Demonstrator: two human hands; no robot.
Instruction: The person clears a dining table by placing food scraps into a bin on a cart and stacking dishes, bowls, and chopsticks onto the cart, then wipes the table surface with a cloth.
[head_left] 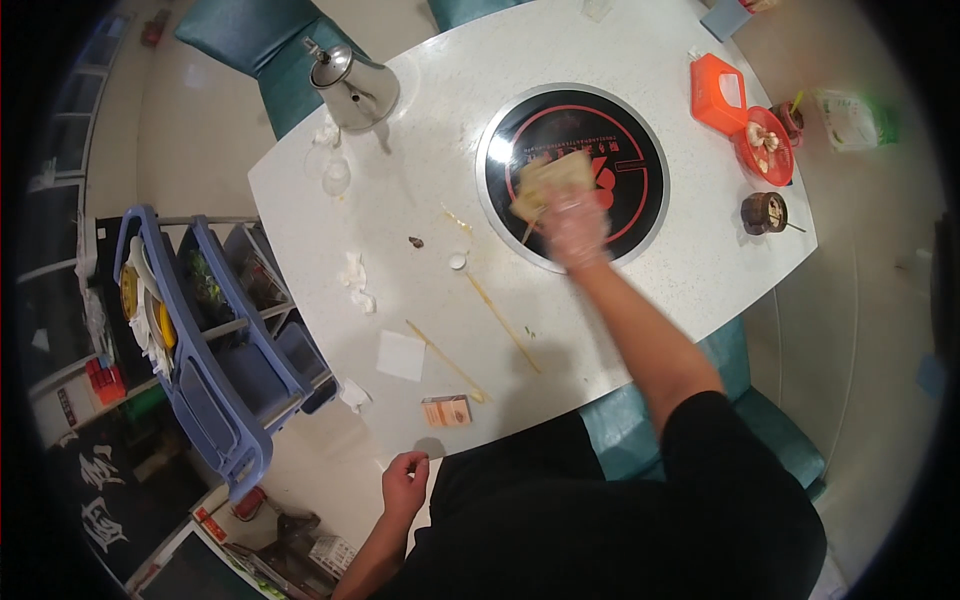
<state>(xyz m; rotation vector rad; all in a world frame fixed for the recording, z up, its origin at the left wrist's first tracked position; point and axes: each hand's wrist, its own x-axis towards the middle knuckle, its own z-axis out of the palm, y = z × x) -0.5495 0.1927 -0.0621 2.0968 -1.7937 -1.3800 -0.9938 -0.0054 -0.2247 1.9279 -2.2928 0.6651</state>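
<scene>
- Right hand (577, 228), clear-gloved and blurred, on a yellowish cloth (557, 180) over the round black hotplate (638, 205).
- Left hand (405, 486), fingers curled, beside the bench (700, 262).
- Near edge: small carton (446, 411), white napkin (401, 356), two chopsticks (504, 324).

1. A pale yellow cloth (555, 176) is spread under the gloved right hand (577, 226). Its outline is uneven and somewhat blurred, and its lower part is hidden by the hand.
2. Below the cloth is a round panel (628, 198), black and glossy, with a red ring, red marks and a silver rim. It lies level in the white surface (430, 150), partly covered.
</scene>
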